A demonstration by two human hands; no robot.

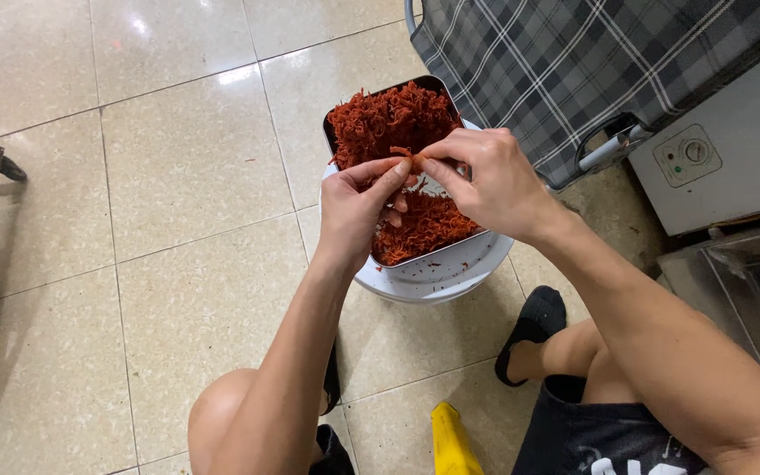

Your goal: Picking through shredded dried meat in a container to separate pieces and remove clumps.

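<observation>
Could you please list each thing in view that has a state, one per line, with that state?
Left hand: fingertips pinched on a red shred.
Right hand: fingertips pinched on the same red shred.
Red shred: held between both hands above the tray.
Metal tray: heaped with red shredded food, resting on the white bucket.
White bucket: standing upright on the tiled floor.
Yellow object: by the knees, kind unclear.

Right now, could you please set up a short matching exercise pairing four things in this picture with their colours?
Things:
1. shredded food
2. tray
3. bucket
4. folding chair fabric

Colours:
A. white
B. grey plaid
C. red-orange
D. silvery metal

Pairs: 1-C, 2-D, 3-A, 4-B. The left hand and right hand pinch a bit of the shredded food between their fingertips.
</observation>
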